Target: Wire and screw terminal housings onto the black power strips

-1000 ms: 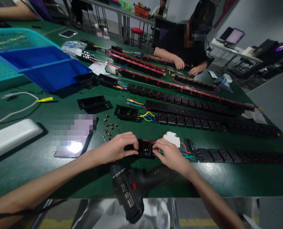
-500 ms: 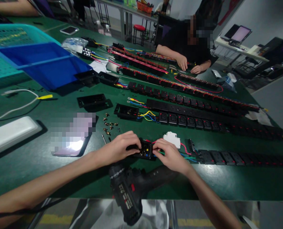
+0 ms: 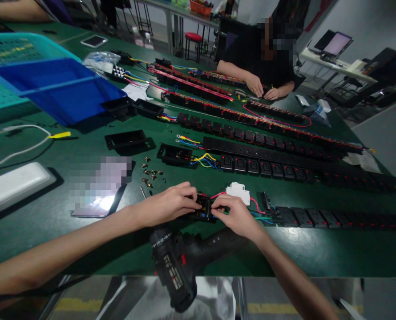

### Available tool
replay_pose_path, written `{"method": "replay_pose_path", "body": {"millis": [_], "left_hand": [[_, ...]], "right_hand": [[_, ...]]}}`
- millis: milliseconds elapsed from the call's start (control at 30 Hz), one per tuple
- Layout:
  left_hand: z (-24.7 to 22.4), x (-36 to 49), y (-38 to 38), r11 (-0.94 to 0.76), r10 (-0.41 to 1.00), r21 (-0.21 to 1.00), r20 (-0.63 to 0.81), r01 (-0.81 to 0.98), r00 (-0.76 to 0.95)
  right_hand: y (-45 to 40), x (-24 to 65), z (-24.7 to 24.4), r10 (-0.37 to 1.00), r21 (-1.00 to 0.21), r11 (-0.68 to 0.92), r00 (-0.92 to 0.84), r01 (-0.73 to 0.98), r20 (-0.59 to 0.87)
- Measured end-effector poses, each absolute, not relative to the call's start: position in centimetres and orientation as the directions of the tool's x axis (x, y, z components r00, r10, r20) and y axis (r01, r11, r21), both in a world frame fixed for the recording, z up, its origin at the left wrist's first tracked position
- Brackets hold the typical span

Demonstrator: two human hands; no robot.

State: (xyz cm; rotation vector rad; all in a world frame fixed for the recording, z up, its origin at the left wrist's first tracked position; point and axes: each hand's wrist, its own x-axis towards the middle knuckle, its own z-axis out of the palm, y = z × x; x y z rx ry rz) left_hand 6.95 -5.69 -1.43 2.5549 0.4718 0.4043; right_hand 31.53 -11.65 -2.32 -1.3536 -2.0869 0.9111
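The left hand [image 3: 166,204] and right hand [image 3: 236,217] meet over a small black socket housing [image 3: 204,209] near the front edge of the green counter [image 3: 331,253]. Both grips are closed and pinch it from either side: the left fingers curl over its left end, and the right fingers press on its right end. Most of the housing is covered, with only a little of its brass-fitted inside showing between the hands. Red, green and blue wires [image 3: 260,218] run from it to the right, toward a long black socket strip [image 3: 318,218] lying along the counter.

A white circuit breaker [image 3: 238,193] sits just beyond the right hand, touching a red wire. A black cordless drill [image 3: 173,271] lies below the hands, its battery end hanging over the front edge. To the left of the left hand are a thin screwdriver bit [image 3: 142,192] and a scatter of brass screws [image 3: 149,174]. Farther along the counter, another wired housing [image 3: 174,154] lies beside more strips, and a blue tray [image 3: 61,89] sits toward the far left. Across the counter, a co-worker's hands [image 3: 261,89] rest near the far strips.
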Motion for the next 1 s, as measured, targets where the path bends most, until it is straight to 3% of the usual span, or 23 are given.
{"method": "replay_pose_path", "body": {"millis": [200, 400, 600, 1000], "left_hand": [[0.0, 7.3, -5.7, -0.82, 0.348, 0.523, 0.135, 0.232, 0.928], [0.1, 7.5, -5.8, -0.781, 0.397, 0.566, 0.123, 0.265, 0.909], [0.0, 7.3, -5.7, -0.771, 0.402, 0.563, 0.069, 0.297, 0.913], [-0.8, 7.3, -5.4, -0.766, 0.401, 0.591, 0.132, 0.253, 0.907]], "right_hand": [[-11.7, 31.4, -1.9, 0.928, -0.731, 0.245, -0.371, 0.638, -0.013], [-11.9, 31.5, -1.0, 0.9, -0.695, 0.29, -0.435, 0.658, -0.037], [-11.6, 31.6, -2.0, 0.908, -0.774, 0.217, -0.414, 0.595, -0.064], [-11.5, 31.5, -3.2, 0.92, -0.867, 0.125, -0.384, 0.482, -0.081]]}}
